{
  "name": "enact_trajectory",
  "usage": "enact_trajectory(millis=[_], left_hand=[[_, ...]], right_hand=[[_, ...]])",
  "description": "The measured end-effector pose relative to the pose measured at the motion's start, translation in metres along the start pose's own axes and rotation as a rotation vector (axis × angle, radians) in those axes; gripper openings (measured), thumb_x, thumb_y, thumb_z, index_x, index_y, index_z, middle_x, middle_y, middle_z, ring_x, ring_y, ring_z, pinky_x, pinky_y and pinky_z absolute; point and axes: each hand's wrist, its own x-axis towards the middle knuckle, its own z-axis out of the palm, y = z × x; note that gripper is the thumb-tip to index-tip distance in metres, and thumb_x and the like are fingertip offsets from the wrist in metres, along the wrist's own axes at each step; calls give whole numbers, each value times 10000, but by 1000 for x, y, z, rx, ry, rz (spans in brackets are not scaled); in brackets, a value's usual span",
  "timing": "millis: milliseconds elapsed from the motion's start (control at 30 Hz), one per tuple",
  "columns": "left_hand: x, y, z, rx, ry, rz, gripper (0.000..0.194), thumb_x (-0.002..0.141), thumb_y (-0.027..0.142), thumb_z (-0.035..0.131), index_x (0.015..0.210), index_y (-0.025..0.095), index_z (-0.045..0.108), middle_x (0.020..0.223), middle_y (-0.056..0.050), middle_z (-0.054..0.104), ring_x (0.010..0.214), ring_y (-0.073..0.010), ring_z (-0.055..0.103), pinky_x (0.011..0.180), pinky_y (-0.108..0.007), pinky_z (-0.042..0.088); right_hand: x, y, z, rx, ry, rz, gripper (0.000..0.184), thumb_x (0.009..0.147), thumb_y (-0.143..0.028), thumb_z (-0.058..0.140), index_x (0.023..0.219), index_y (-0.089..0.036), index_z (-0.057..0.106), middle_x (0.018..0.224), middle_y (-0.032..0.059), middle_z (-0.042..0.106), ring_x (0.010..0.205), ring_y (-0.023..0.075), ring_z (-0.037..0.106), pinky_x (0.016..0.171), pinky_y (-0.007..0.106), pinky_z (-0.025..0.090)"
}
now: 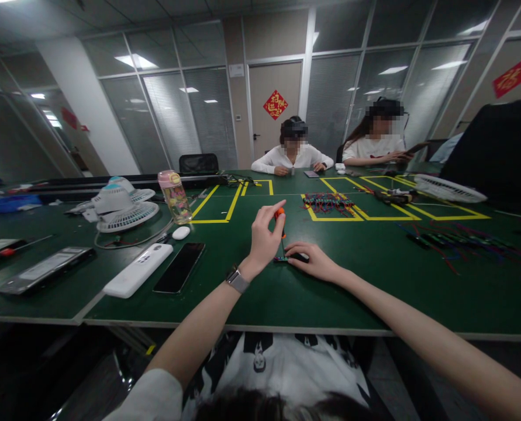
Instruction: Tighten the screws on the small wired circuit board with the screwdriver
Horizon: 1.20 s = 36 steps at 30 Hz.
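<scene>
My left hand (266,235) is closed around the orange-and-black handle of a screwdriver (280,214), held upright above the table. Its thin shaft points down at a small dark green part with terminals (280,259), perhaps a circuit board, lying on the table. My right hand (315,261) rests low on the tabletop, its fingertips pressing on the right end of that small part. A dark object shows under the right palm, too covered to name.
On the green table (225,304) lie a black phone (180,268), a white power bank (138,270), a bottle (175,197) and white fans (126,207). Wired boards (328,203) sit inside yellow tape, with more wired boards (462,240) to the right. Two people sit opposite.
</scene>
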Motion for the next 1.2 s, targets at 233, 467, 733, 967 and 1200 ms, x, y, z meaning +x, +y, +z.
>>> enact_trajectory(millis=[233,467,733,967,1200], left_hand=[[0,1,0,4,-8,-1,265,944,239,487,1176,213,612,1002,-56,626,942,-167,584,864,-303,467],[-1,1,0,11,-20,-20,301,954,235,464,1230,203,581,1041,-63,668,961,-171,597,891,-319,467],[0,-1,0,8,-24,-26,319,956,242,457,1250,195,571,1024,-65,674,940,-170,601,881,-322,471],[0,0,0,4,-29,-27,320,954,238,453,1249,197,570,1023,-68,669,942,-173,602,883,-325,471],[0,-1,0,6,-38,-26,328,953,241,453,1261,213,563,1028,-65,673,942,-175,606,878,-325,474]], right_hand=[[-2,8,3,-158,32,74,383,855,-382,627,1167,-161,632,1243,162,598,1157,301,562,1003,491,434],[-3,10,4,-179,23,69,349,863,-402,619,1131,-180,636,1201,139,615,1121,286,578,987,471,444],[-2,9,3,-149,20,94,281,846,-391,640,1015,-167,632,1154,136,628,1072,276,595,953,459,462],[-2,6,1,-158,-3,82,303,869,-409,614,1080,-198,666,1185,127,617,1109,280,585,981,456,446],[-3,7,1,-152,-1,77,305,869,-405,615,1111,-237,696,1194,119,611,1107,284,588,977,461,454]])
